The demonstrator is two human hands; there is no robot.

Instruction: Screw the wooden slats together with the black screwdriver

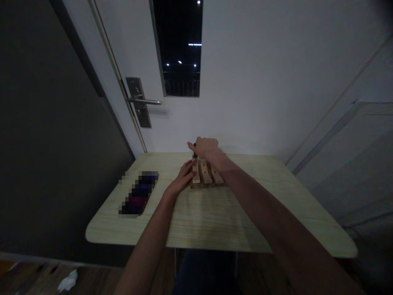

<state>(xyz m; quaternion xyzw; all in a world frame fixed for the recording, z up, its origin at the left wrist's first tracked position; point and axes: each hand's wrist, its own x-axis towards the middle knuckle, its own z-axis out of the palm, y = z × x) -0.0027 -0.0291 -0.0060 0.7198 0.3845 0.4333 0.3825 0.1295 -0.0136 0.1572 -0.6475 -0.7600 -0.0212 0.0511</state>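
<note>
A small wooden piece with three pale slats [206, 174] over a darker brown base lies on the table; small dark spots mark the slats. My left hand [184, 174] grips its left edge, with fingers and thumb on the leftmost slat. Above the far end of that same slat, my right hand [206, 147] is closed around a dark, upright, screwdriver-like tool [195, 150]. Most of this tool is hidden by the fingers, and its tip cannot be made out clearly. My right forearm covers the right side of the wooden piece.
The light wood-grain table [215, 221] has rounded front corners. On its left lies a dark, pixelated flat object [139, 194]. Behind the table stands a white door [260, 82] with a metal handle [147, 101] and a narrow window [179, 49]. Something white [68, 280] lies on the floor.
</note>
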